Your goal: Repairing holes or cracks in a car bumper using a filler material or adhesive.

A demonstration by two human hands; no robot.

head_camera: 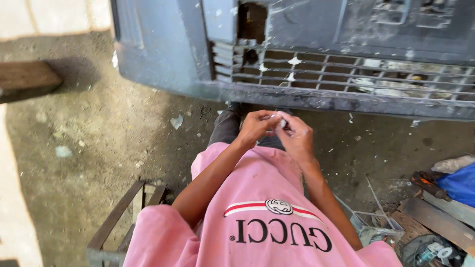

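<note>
close together, left hand [256,127] and right hand [296,134] pinch small white piece [277,120] below grey grille panel [346,74]; blue bag [462,183] at right.

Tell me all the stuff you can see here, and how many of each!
bumper: one, grey, dusty, across the top.
grille: one, grey slats, broken at its left end, low in the bumper.
white bit: one, small, pinched between both hands; too small to tell what it is.
plank: one, brown, left edge.
frame: one, rusty metal, lower left.
scraps: a few, pale, on the dirt ground.
blue bag: one, right edge.
junk pile: one heap, wood and metal, lower right.
shirt: one, pink, on the person.
left hand: one, at the white bit.
right hand: one, at the white bit.
</note>
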